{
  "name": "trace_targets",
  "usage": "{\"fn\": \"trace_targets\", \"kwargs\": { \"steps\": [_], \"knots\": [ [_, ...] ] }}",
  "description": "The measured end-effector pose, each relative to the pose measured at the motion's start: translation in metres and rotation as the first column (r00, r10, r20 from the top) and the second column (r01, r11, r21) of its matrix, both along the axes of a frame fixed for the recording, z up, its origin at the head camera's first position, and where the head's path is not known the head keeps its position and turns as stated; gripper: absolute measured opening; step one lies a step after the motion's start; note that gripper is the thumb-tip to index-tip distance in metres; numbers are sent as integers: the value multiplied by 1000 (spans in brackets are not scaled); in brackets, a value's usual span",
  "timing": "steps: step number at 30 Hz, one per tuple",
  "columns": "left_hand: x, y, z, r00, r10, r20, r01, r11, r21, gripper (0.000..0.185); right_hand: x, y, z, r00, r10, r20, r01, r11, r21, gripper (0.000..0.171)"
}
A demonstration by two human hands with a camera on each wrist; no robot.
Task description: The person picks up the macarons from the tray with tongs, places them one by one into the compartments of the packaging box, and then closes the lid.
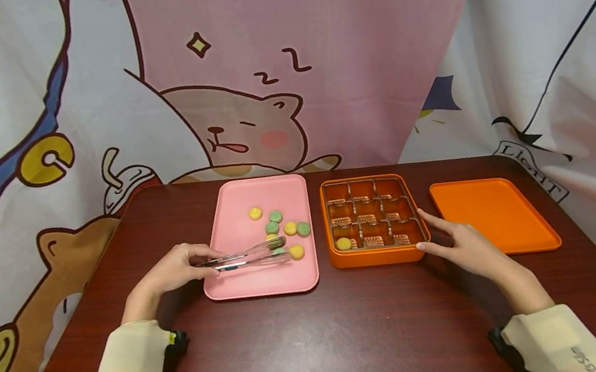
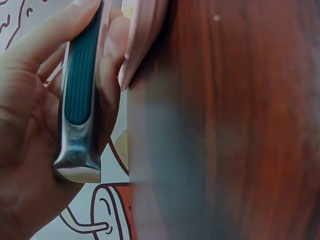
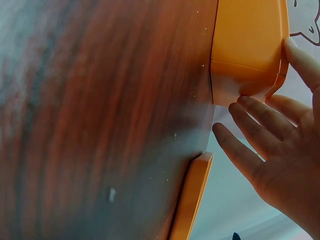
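In the head view my left hand [image 1: 181,267] grips a pair of metal tongs [image 1: 231,258] with dark green handle grips. The tongs' arms stand apart over the pink tray [image 1: 243,284], and their ends overlap several small round sweets. Yellow sweets [image 1: 255,213] and green sweets [image 1: 303,229] lie scattered on that tray. My right hand [image 1: 472,245] touches the right front corner of an orange box [image 1: 375,256], fingertips at its side and thumb at the rim. One yellow sweet [image 1: 343,243] sits in the front left compartment of the box's divided insert.
A flat orange tray or lid [image 1: 497,216] lies right of the box. The dark wooden table [image 1: 297,349] extends in front of everything. A curtain with cartoon animals [image 1: 352,78] hangs behind the table and along both sides.
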State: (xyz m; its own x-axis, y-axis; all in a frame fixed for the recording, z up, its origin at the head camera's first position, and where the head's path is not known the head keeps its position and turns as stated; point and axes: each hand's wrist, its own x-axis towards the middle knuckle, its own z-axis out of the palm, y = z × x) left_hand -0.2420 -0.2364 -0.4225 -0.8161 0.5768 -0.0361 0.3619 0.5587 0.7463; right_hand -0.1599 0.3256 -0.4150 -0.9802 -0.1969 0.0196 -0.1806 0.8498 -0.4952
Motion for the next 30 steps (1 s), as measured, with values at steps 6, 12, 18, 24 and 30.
{"fn": "trace_targets", "kwargs": {
  "steps": [6, 12, 18, 24, 30],
  "knots": [
    [-1, 1, 0, 1000, -9, -8, 9, 1000, -23, 29, 0, 0, 0, 1000, -1, 0, 1, 1000, -1, 79],
    [-2, 2, 0, 1000, -13, -11, 12, 1000, -15, 26, 1, -1, 0, 1000, -5, 7, 5, 1000, -1, 79],
    [-3, 2, -2, 1000, -18, -10, 18, 1000, 1, 25, 0, -1, 1, 1000, -8, 14, 8, 1000, 7, 80],
    [-5, 1, -1, 999, -12, -30, 12, 1000, 11, 25, 0, -1, 2, 1000, -13, 16, 12, 1000, 12, 80],
    [-7, 3, 4, 999, -3, -42, 4, 1000, 25, 26, 0, -1, 1, 1000, -7, 3, 7, 1000, -6, 80]
  ]
}}
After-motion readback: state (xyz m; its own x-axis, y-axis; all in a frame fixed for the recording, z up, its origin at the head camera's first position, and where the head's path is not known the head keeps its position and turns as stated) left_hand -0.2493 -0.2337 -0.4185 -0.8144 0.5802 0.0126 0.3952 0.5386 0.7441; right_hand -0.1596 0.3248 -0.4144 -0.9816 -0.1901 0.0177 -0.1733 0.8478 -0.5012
